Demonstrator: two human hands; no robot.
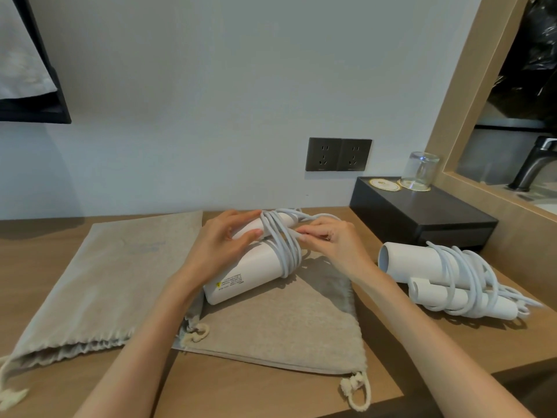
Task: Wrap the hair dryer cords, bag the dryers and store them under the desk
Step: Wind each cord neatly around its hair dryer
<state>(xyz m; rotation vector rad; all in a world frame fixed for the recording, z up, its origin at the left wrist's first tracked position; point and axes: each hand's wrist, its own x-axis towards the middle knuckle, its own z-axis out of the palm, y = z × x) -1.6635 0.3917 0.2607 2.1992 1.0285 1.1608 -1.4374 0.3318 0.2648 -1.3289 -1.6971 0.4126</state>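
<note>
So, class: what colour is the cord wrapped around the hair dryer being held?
White, seen in the head view: cord.

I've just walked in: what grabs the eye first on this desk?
At centre, two bare hands, left hand and right hand, wind a white cord around a white cylindrical hair dryer lying on a beige drawstring cloth bag. To the right, a second white hair dryer, already cord-wrapped, rests on the wooden desk.

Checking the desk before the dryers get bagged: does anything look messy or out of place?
Mostly tidy. The second dryer at right has loose cord loops trailing off its handle. One bag lies askew, overlapping the other bag.
</note>
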